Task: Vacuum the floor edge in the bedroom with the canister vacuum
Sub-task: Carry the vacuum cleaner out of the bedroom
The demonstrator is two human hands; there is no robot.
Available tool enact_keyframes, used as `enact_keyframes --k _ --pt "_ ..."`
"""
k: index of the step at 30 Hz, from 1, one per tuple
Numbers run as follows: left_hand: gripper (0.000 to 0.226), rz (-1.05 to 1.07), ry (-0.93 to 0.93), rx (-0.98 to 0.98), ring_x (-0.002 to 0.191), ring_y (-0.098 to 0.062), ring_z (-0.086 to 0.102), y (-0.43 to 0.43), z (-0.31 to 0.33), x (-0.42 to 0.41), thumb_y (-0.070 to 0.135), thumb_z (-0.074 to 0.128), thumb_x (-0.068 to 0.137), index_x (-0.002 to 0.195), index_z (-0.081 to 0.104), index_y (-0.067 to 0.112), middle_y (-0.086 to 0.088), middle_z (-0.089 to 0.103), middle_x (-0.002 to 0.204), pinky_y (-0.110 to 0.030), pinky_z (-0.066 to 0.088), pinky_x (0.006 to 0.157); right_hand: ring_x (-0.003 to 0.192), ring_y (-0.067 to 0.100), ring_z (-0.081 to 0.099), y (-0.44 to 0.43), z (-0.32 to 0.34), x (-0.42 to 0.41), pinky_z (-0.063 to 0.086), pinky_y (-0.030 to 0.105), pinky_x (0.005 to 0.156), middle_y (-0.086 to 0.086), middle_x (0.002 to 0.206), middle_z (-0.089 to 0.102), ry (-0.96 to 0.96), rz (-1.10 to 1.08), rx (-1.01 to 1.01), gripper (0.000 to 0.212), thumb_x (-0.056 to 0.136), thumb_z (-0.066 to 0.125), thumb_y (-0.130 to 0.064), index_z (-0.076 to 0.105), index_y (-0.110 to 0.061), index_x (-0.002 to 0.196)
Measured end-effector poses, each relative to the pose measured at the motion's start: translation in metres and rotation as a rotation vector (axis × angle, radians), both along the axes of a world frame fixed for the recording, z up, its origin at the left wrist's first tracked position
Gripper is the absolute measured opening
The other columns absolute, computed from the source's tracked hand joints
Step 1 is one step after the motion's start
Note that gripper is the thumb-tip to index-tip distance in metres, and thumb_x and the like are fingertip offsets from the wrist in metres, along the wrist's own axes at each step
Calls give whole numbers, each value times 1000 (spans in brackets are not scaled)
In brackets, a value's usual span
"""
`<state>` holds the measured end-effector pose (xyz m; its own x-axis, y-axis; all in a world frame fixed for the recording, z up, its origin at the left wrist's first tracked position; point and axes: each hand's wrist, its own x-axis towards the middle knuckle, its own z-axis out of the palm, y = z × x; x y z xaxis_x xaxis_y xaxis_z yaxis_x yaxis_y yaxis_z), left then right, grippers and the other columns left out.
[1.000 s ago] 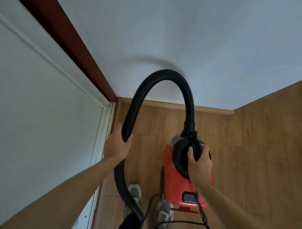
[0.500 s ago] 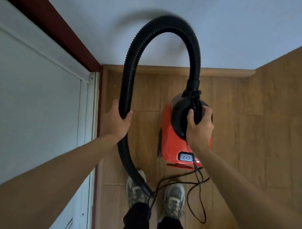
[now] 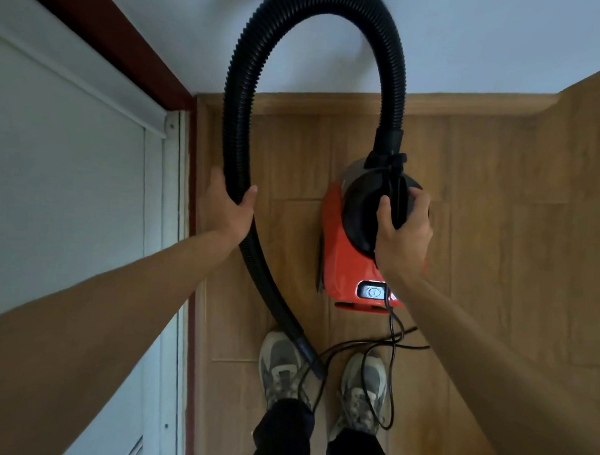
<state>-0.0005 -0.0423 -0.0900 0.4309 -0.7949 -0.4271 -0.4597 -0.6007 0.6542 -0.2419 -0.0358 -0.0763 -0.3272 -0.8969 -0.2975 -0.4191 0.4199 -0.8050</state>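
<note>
Both your arms reach forward and down, elbows nearly straight.

Left hand (image 3: 228, 207): palm against the left side of the black corrugated hose (image 3: 240, 89), fingers curled round behind it, thumb hooked across the near side. It is a firm wrap. The hose passes through that fist on its downward run.

Right hand (image 3: 403, 237): fingers clamped round the black carry handle (image 3: 399, 196) on top of the red canister vacuum (image 3: 338, 259), thumb on the left of the handle, knuckles on the right. The canister hangs or sits directly under that hand; I cannot tell whether it touches the floor.

Hose route: it leaves the collar at the canister's front end, arches high in front of the white wall (image 3: 468, 39), drops into your left hand, then slants down to its tube end (image 3: 308, 353) between your shoes, just beside the left shoe (image 3: 280, 366).

The power button (image 3: 373, 292) shows at the canister's near end, beside your right wrist. The black cord (image 3: 393, 336) trails from there and loops over the wood floor (image 3: 495, 234) and across the right shoe (image 3: 364, 389).

The canister is near the wooden skirting (image 3: 296, 103); a white door (image 3: 55, 184) is at your left.
</note>
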Motion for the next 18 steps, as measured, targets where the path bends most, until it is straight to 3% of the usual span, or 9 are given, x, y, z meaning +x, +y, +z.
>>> enact_keyframes --k 5,11,15,18 --pt "48 66 16 11 104 -6 52 0 -18 5 26 61 99 142 42 19 13 49 115 -22 44 88 76 -22 55 1 -21 3 48 8 61 -23 84 53 -2 -18 -17 26 102 55 -25 50 -12 124" --pt "51 103 -21 33 110 -10 53 5 -35 4 30 59 100 144 37 19 0 55 134 -28 47 96 79 -13 59 -1 -34 4 52 15 67 -23 88 56 52 -31 -33 29 102 54 -32 49 -15 124" --pt "50 98 -29 55 110 -13 55 6 -32 0 27 57 100 144 36 16 -4 55 135 -27 47 95 79 9 64 1 -32 3 58 41 68 -11 88 61 93 -22 -9 33 102 50 -38 44 -17 127" --pt "52 97 -39 75 119 -20 56 6 -23 -2 24 57 100 146 34 15 -7 54 137 -36 49 103 77 20 65 -1 -28 -3 58 46 65 2 95 64 121 40 50 38 103 45 -39 39 -17 134"
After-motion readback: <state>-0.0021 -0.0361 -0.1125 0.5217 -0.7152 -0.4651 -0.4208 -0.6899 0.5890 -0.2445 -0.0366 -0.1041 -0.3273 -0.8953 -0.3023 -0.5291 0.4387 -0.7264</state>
